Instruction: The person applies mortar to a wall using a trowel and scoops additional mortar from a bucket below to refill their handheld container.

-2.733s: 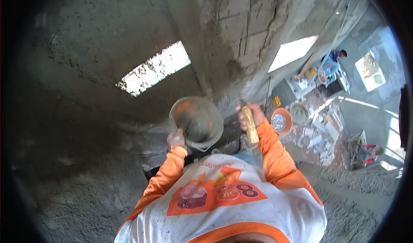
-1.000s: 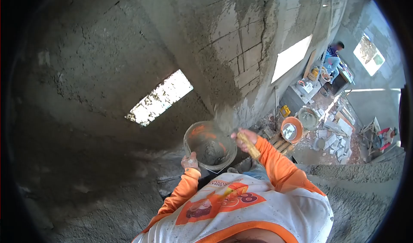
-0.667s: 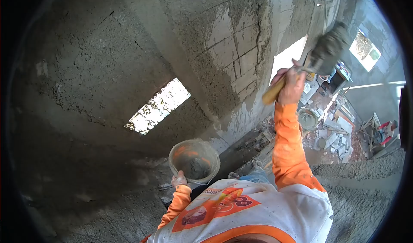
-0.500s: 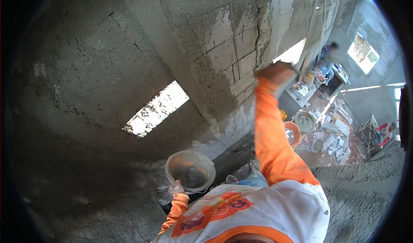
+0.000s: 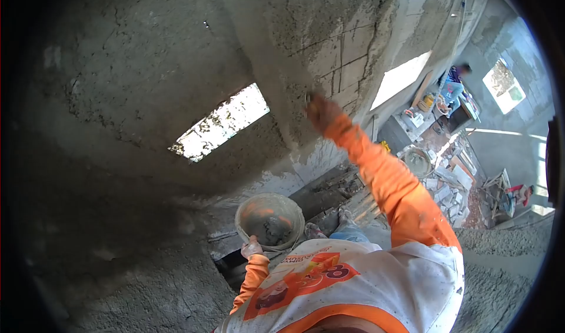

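Observation:
My left hand [image 5: 252, 247] is closed on the rim of a round bucket [image 5: 254, 208], tilted so that its inside shows. Some grey mortar [image 5: 275, 232] lies at the bottom. My right hand [image 5: 322, 114], at the end of an outstretched orange sleeve, is up close to the wall [image 5: 282, 44]; whether it touches the surface I cannot tell. Its fingers look curled around something dark and small, too smeared by motion to name. Wet-looking grey plaster covers much of the wall, and bare blocks show beyond my right hand.
One window opening [image 5: 223, 124] lies left of my right hand, another [image 5: 401, 80] beyond it. Far below are a second bucket [image 5: 415, 161], broken block rubble [image 5: 450, 194] and planks. One person [image 5: 452, 85] is near the far wall; another [image 5: 518, 196] is at the right.
My right hand has swung left and down along the wall, away from the far window opening. My left hand still grips the bucket, and the view has shifted slightly.

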`<state>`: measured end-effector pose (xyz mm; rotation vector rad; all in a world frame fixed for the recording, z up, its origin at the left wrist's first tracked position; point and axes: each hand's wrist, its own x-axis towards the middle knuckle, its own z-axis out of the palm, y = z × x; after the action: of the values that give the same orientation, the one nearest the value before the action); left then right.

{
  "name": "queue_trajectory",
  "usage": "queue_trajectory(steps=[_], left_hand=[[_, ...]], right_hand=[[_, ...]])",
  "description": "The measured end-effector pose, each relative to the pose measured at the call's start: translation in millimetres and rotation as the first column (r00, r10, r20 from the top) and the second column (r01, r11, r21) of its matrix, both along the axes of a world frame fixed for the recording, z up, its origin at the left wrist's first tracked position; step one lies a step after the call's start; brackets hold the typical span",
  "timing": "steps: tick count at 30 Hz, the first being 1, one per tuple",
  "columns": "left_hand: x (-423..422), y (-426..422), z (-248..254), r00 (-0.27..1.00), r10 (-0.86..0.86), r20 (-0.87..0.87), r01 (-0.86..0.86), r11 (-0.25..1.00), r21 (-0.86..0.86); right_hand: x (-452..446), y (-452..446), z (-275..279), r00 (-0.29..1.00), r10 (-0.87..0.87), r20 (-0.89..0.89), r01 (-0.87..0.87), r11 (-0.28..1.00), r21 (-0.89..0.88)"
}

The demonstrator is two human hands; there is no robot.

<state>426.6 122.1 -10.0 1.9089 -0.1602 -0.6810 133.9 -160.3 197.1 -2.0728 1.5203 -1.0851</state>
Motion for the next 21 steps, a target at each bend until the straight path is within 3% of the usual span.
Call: queue_trajectory(steps=[2, 3, 4, 6, 8, 9, 10, 12, 14, 15, 17, 18, 19, 21], left_hand=[[-4, 0, 15, 0.999, -0.039, 0.033, 0.036, 0.995, 0.093], [-6, 0, 18, 0.999, 0.027, 0.025, -0.030, 0.995, 0.100], [0, 3, 9, 0.999, 0.031, 0.024, -0.034, 0.994, 0.100], [11, 10, -7, 0.959, -0.123, 0.257, 0.065, 0.973, 0.220], [4, 10, 13, 0.983, -0.061, 0.175, 0.033, 0.987, 0.155], [0, 8, 23, 0.996, -0.002, 0.089, -0.006, 0.996, 0.087], [2, 9, 18, 0.996, -0.006, 0.087, -0.002, 0.996, 0.090], [10, 10, 2, 0.999, 0.021, 0.047, -0.017, 0.997, -0.076], [12, 6, 13, 0.998, -0.002, 0.055, 0.004, 1.000, -0.023], [11, 2, 17, 0.998, -0.026, 0.057, 0.024, 0.999, 0.022], [15, -11, -4, 0.998, -0.052, 0.025, 0.052, 0.999, -0.001], [21, -10, -9, 0.997, -0.082, 0.001, 0.082, 0.997, -0.014], [21, -20, -1, 0.981, -0.152, 0.121, 0.131, 0.978, 0.163], [8, -36, 12, 0.981, -0.138, 0.135, 0.123, 0.986, 0.109]], right_hand=[[-1, -52, 20, 0.997, -0.070, 0.016, 0.072, 0.975, -0.211], [-4, -77, 27, 0.996, -0.084, 0.031, 0.089, 0.948, -0.306], [-6, -93, 42, 0.991, -0.132, -0.013, 0.124, 0.957, -0.263], [-9, -107, 53, 0.982, -0.176, -0.062, 0.159, 0.963, -0.217], [-24, -111, 34, 0.970, -0.178, -0.166, 0.130, 0.956, -0.264], [-33, -108, 12, 0.963, -0.169, -0.208, 0.116, 0.962, -0.246], [-43, -102, -18, 0.955, -0.160, -0.248, 0.103, 0.968, -0.227], [-64, -77, -78, 0.967, -0.081, -0.242, 0.032, 0.980, -0.199], [-69, -49, -120, 0.953, 0.004, -0.303, 0.052, 0.983, 0.177], [-63, -40, -118, 0.954, 0.006, -0.300, 0.050, 0.983, 0.179], [-49, -32, -103, 0.997, -0.005, -0.082, -0.005, 0.992, -0.123], [-38, -37, -73, 0.999, -0.037, -0.012, 0.035, 0.993, -0.115], [-27, -49, -38, 0.995, -0.073, 0.061, 0.079, 0.992, -0.102], [-20, -77, 4, 0.995, -0.086, -0.057, 0.041, 0.837, -0.545]])
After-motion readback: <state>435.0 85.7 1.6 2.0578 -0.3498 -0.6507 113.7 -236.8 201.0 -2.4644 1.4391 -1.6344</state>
